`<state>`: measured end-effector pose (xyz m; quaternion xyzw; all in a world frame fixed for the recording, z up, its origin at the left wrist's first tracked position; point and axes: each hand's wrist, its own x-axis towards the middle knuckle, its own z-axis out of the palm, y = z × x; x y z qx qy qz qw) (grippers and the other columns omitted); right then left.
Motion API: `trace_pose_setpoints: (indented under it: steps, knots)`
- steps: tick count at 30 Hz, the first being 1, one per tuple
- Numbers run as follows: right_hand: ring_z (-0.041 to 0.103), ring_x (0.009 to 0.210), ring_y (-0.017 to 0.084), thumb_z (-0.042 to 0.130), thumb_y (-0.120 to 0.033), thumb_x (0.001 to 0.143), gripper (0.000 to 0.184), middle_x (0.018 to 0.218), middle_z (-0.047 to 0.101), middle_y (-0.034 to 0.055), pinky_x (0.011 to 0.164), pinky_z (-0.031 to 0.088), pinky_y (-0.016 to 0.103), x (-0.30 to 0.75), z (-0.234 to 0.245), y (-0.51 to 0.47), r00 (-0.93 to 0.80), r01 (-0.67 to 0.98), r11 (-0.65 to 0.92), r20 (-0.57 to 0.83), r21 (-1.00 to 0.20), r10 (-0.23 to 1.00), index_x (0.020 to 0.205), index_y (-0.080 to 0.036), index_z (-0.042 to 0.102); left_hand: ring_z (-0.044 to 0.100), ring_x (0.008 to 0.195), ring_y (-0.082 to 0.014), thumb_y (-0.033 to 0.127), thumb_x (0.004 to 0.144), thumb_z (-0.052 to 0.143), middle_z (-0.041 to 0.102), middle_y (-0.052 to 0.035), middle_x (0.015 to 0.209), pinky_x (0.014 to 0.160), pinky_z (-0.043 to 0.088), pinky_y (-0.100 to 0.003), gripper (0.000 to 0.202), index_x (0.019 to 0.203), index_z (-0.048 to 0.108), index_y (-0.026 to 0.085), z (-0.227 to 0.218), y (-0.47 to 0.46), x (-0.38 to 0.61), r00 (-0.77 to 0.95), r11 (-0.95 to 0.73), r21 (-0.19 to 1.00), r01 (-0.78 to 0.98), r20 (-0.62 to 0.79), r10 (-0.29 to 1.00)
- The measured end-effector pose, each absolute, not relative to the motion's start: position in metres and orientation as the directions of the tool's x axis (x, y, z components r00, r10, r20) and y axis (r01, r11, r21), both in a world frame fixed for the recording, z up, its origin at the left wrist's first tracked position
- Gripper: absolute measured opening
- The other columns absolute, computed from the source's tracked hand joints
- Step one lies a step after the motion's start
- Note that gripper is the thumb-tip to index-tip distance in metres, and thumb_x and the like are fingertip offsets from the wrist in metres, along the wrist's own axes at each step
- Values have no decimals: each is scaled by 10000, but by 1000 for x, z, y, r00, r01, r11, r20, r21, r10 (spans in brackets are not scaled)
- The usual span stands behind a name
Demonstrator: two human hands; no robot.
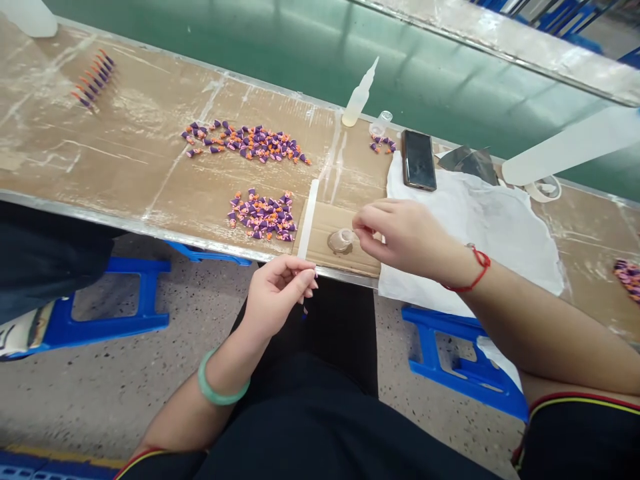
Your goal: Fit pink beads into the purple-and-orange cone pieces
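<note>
My left hand (277, 290) is below the table edge, fingers pinched on the near end of a long white strip (308, 217) that leans up onto the table. My right hand (400, 233) hovers over a brown cardboard pad (325, 227), fingers pinched on something small that I cannot make out, right beside a blob of glue (341, 240) on the pad. A pile of small purple and orange pieces (263, 215) lies just left of the strip. A longer scatter of the same pieces (247, 142) lies farther back.
A squeeze bottle (359, 97) and a small clear cap (380, 123) stand at the back edge. A phone (418, 159) rests on white cloth (480, 220). A row of assembled pieces (94, 77) lies far left. Blue stools (467, 370) stand below.
</note>
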<state>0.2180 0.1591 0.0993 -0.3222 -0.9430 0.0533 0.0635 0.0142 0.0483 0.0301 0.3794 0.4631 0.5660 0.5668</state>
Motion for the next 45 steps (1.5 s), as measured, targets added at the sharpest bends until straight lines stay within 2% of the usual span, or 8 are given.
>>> trace_pose_setpoints:
  steps: [2,4,7,13,17,27,34,45]
  knots:
    - [608,651,185,496,-232,910,172,716,684,49,610,433,306,215,106,146,-683,618,609,43,-497,729,769,-205,592,681,531,-116,307,786,822,730,-18,656,463,539,-167,191,837,717,156,36,47,18,-105,3,943,-332,-40,994]
    - [677,714,178,534,-268,911,156,777,732,47,640,498,287,209,112,131,-602,539,306,-105,-785,792,779,-212,597,711,547,-123,312,793,837,753,-21,690,472,560,-162,207,863,716,160,45,46,23,-131,-79,934,-349,35,991]
    - [718,766,171,603,-305,897,174,804,746,42,680,555,272,201,121,111,-554,391,-39,-269,-920,788,754,-209,580,727,551,-120,314,823,832,766,-16,720,477,574,-146,196,864,709,166,55,42,29,-144,-171,927,-334,129,981]
    - [653,652,136,719,-283,831,170,695,700,9,581,528,229,199,132,95,-568,290,-98,-254,-952,783,734,-189,616,757,620,-129,298,874,800,787,-32,812,566,636,-176,149,874,722,171,58,31,35,-153,-262,929,-261,228,962]
    - [605,595,117,684,-240,832,138,667,685,3,526,486,212,201,136,90,-552,302,-58,-224,-951,803,724,-184,619,770,672,-138,267,886,787,793,-32,852,583,651,-187,107,874,729,179,60,28,36,-154,-333,916,-224,304,940]
    - [651,576,117,639,-228,828,96,664,692,-9,494,492,200,205,141,83,-572,274,8,-156,-962,805,738,-200,623,776,705,-131,156,891,765,797,-16,859,626,662,-186,42,902,737,186,63,26,40,-129,-414,888,-198,395,909]
    - [607,529,104,613,-208,822,111,625,670,-16,461,453,191,207,146,80,-566,366,178,-66,-913,822,713,-200,635,773,677,-148,247,875,794,798,-30,826,588,664,-198,97,837,738,178,68,25,42,-143,-383,912,-147,363,921]
    - [607,558,109,557,-149,852,140,672,694,-24,529,440,222,212,144,74,-631,447,530,167,-720,758,741,-208,619,743,578,-140,368,837,834,763,-15,725,535,642,-199,257,757,691,170,72,26,46,-133,-292,930,-223,268,954]
